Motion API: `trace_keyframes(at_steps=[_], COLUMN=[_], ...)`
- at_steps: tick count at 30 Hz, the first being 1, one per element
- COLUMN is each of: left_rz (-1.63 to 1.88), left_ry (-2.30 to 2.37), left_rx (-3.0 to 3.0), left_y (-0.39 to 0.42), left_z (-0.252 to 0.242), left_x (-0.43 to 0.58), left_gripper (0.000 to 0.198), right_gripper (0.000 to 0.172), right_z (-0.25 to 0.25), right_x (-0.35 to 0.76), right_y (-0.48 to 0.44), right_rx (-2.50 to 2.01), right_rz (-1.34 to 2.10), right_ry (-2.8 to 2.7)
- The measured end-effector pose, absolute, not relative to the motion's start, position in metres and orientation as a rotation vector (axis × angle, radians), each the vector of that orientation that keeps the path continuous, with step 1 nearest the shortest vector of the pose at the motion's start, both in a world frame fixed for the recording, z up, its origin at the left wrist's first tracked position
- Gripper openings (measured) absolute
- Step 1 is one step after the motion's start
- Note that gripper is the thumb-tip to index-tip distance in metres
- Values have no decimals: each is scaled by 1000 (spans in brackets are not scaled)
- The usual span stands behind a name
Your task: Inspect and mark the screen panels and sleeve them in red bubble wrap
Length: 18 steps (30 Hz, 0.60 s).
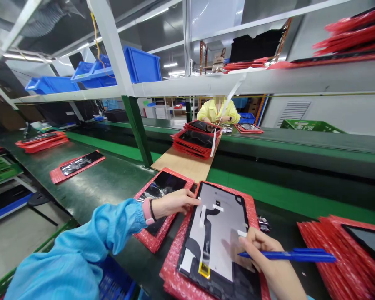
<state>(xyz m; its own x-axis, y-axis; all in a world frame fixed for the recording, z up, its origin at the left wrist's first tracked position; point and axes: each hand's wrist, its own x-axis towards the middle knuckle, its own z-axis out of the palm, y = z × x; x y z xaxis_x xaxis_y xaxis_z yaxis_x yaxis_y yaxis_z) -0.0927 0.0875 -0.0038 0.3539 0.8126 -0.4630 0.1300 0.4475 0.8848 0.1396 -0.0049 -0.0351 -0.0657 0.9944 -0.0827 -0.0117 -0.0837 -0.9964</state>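
Observation:
In front of me a tablet display panel (pixel 228 221) lies back side up on red bubble-wrap sleeves (pixel 170 266). Its grey back carries a dark flex cable, white tape strips and a yellow tape piece (pixel 204 270). My left hand (pixel 176 202) is at the panel's upper left edge, fingers drawn together by a small white tab; whatever they pinch is too small to name. My right hand (pixel 268 254) grips a blue pen (pixel 293 255), its fingertips over the panel's right side near a white label (pixel 242 233).
Another screen (pixel 167 183) on red wrap lies to the left. Stacks of red-wrapped panels stand at right (pixel 346 258) and on a wooden board (pixel 193 141) ahead. A shelf (pixel 253 83) crosses above, with blue bins (pixel 142 64). A person in yellow (pixel 217 110) sits opposite.

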Motion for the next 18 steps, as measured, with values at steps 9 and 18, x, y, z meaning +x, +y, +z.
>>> trace_keyframes(at_steps=[9, 18], left_rz=[810, 1299], left_ry=[844, 690], left_rx=[924, 1064], left_y=[65, 71], left_z=[-6, 10], left_x=[-54, -49], left_gripper=[42, 39], right_gripper=[40, 30], right_z=[-31, -6], right_x=[166, 205], right_y=[3, 7], right_rx=[-1213, -997], right_rz=[1200, 852], right_ry=[-1341, -846])
